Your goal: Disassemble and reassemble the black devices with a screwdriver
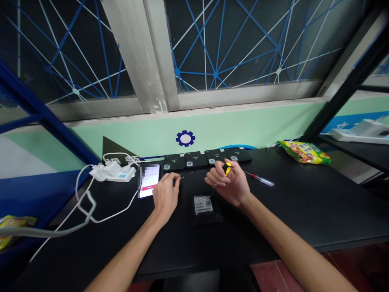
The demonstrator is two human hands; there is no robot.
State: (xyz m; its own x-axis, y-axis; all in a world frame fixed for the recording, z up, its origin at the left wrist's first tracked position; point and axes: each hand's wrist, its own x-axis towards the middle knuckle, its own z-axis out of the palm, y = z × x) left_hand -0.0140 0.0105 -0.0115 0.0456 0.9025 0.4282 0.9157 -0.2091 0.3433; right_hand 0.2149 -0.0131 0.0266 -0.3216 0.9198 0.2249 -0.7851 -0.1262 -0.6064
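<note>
A screwdriver with a yellow and black handle (226, 168) is held in my right hand (232, 184). Its thin shaft slants down to the upper right corner of a black device with a white label (203, 204), lying flat on the black table. My left hand (166, 192) is beyond the device's left side, thumb and fingertips pinched together at the tabletop; something tiny shows at the fingertips, too small to name. Just left of that hand lies a lit phone (149, 178), partly behind the knuckles.
Several black boxes (195, 159) line the back of the black table (291, 202). A second screwdriver (263, 180) lies right, near a yellow-green snack bag (304, 152). A white power strip (117, 173) with looping cables sits left.
</note>
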